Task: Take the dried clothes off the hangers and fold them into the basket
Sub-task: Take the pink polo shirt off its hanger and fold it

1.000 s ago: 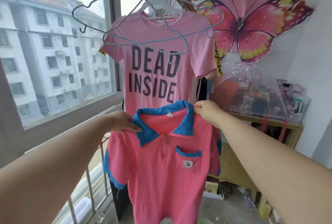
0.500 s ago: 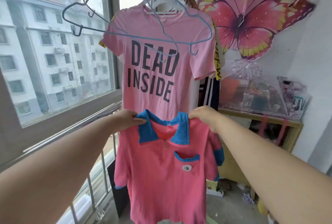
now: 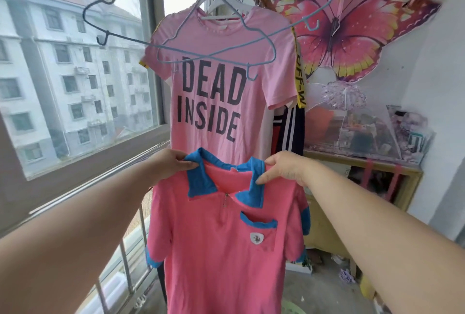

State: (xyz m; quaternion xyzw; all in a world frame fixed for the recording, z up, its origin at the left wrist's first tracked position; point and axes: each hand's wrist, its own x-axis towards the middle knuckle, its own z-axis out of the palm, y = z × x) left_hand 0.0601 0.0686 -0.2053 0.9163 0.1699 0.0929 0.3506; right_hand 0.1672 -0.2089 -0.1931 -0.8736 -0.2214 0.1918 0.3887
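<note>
- Since a second ago both hands have drawn inward along the blue collar [image 3: 201, 175], so the polo shirt [image 3: 221, 250] hangs narrower. Above, the empty wire hangers [image 3: 176, 44] have swung.
- The left hand [image 3: 167, 165] pinches the collar's left edge.
- The polo shirt is off any hanger, dangling in front of the T-shirt [image 3: 221, 102], which remains on its white hanger [image 3: 221, 4].
- The right hand [image 3: 284, 169] pinches the collar's right edge.
- Folding looks next; I cannot make out the basket.

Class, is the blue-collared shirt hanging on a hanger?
No: the left hand and right hand hold the blue-collared shirt up by its collar.
</note>
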